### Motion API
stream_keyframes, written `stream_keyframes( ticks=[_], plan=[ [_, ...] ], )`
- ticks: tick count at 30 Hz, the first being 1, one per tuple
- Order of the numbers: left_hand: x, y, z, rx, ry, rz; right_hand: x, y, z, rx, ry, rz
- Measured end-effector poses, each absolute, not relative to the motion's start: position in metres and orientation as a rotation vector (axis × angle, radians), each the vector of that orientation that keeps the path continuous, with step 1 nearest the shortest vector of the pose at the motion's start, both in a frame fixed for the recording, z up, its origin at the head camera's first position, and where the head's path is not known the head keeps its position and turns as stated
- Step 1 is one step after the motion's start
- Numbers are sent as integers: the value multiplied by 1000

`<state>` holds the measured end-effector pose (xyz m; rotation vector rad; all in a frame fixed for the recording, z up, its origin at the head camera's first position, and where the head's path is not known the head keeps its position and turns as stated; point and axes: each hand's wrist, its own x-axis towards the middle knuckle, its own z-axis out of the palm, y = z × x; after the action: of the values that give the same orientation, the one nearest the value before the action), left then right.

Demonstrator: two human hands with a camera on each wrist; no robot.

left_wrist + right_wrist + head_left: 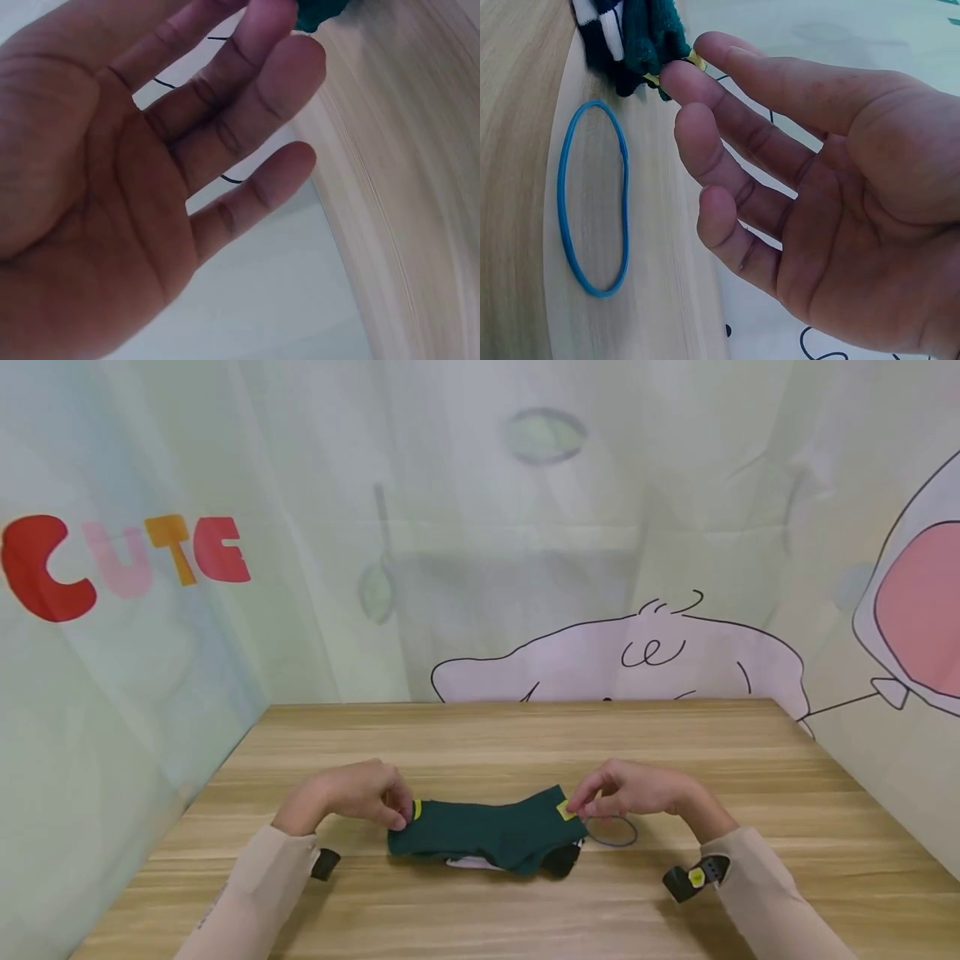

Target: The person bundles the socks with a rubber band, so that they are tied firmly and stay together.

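On the far left, a pale curtain (315,460) carries the coloured letters "CUTE" (48,597). Below it a beige left sleeve (251,885) reaches in from the near side over the wood-grained table (487,743), a small black device (326,864) at its wrist. The left hand (356,793) holds the left end of a green cloth (480,828) between thumb and forefinger, close by a yellow strip (417,810); its other fingers are loosely bent, well spaced at the little finger.

The green cloth lies across the near middle of the table, between the two hands. A bit of white (471,863) shows under its near edge, and a black-and-white cloth (561,861) sticks out at its near right.

At the right end, the right hand (630,785) pinches the green cloth by a yellow patch (566,810), thumb and forefinger close together, the remaining fingers half curled. A thin blue loop (562,187) lies on the table just beside that end, under the fingers. Farther right come a second black device (681,883) and the right sleeve (772,893). A balloon (926,610) is drawn on the curtain at the far right.
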<state>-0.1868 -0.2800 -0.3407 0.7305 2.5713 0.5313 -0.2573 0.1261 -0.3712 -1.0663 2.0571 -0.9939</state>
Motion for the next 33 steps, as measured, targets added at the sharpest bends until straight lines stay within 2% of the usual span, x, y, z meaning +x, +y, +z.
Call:
stream_keyframes(
  ticks=[7, 33],
  plan=[
    [-187, -280, -341, 821, 2566, 562, -258, 128, -370, -1077, 2067, -990],
    [-191, -269, -344, 903, 2548, 621, -260, 136, -364, -1042, 2060, -1031]
  ],
)
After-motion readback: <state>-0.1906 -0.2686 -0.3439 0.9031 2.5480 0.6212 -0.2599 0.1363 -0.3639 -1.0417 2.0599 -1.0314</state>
